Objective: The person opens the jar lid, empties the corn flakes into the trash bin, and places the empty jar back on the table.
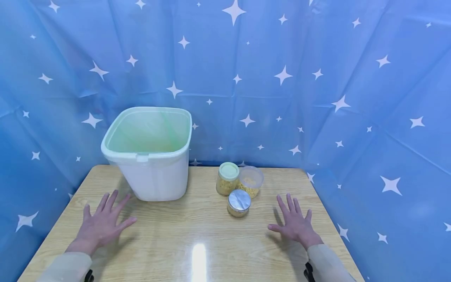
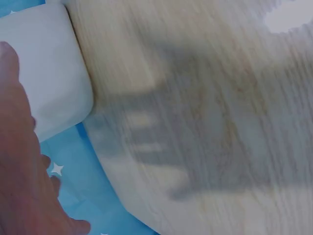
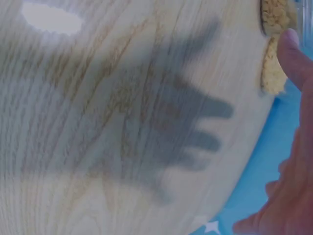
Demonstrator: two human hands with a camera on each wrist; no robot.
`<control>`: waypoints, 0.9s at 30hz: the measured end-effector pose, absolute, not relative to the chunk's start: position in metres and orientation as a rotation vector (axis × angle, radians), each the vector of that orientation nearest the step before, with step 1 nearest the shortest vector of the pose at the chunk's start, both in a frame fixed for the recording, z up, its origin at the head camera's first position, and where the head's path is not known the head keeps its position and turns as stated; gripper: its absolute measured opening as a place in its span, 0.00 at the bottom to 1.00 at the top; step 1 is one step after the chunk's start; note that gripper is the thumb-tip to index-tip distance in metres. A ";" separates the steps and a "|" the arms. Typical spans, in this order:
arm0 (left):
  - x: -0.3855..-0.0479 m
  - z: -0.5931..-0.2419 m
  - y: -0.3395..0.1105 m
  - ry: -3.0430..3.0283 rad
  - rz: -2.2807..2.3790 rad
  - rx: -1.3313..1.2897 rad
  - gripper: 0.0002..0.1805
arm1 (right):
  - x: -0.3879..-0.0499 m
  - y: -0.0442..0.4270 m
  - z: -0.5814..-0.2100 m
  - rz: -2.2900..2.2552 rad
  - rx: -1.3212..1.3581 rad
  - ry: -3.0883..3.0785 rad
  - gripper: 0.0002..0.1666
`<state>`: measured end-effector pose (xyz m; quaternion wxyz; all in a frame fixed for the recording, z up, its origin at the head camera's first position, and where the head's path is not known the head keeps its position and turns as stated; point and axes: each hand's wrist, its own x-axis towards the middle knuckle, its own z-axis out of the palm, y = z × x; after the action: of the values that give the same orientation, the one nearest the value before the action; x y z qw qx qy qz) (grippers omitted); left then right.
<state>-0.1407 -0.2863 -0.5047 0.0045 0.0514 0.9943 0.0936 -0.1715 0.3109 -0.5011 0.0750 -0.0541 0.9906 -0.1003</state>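
My left hand point(image 1: 100, 227) hovers over the table's left side with fingers spread, holding nothing. Just beyond it stands a white plastic bin point(image 1: 155, 176) with a pale green inside, its open top facing up. Over the right side of the table, my right hand point(image 1: 294, 223) is also spread and holds nothing. The containers nearest to it form a cluster of three: a jar with a silver lid point(image 1: 239, 200), a jar with a green lid point(image 1: 228, 178), and a clear tub point(image 1: 251, 181) with yellowish bits inside. In the right wrist view, the thumb point(image 3: 293, 54) partly covers the containers.
A light wood table point(image 1: 197, 231) carries everything, with a bright glare spot near its front. A blue curtain point(image 1: 299, 129) with white stars hangs behind the table and along both sides. Both hands cast shadows on the tabletop.
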 end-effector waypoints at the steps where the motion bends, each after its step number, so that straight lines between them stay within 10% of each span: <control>1: -0.141 -0.503 -0.286 3.112 0.292 0.161 0.45 | -0.171 0.311 -0.499 -0.294 -0.166 2.965 0.64; 27: -0.149 -0.471 -0.247 2.788 0.579 0.412 0.33 | -0.170 0.280 -0.459 -0.223 -0.456 2.935 0.47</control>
<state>-0.1495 -0.2474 -0.4709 0.1319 0.1419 0.9605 0.1996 -0.1695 0.2804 -0.4592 0.0812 -0.1525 0.9821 -0.0746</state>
